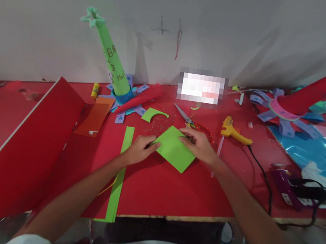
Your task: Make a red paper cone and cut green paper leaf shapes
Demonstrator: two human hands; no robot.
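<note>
A square of bright green paper (175,150) is held between my two hands above the red tabletop. My left hand (141,149) pinches its left corner, thumb on top. At the upper right edge, my right hand (198,144) grips it with the thumb above and the fingers partly hidden. Just beyond the paper lie scissors (189,119) with red-orange handles, their blades apart. A curved green paper offcut (153,114) rests behind my left hand, among small scattered bits. Long green paper strips (117,188) run beneath my left forearm to the table's front edge.
A yellow glue gun (234,132) with a black cord lies to the right, near a purple power strip (285,187). A green paper cone (111,56) stands at the back left, beside a glue stick (95,90) and orange paper (95,116). A large red board (33,140) leans at left.
</note>
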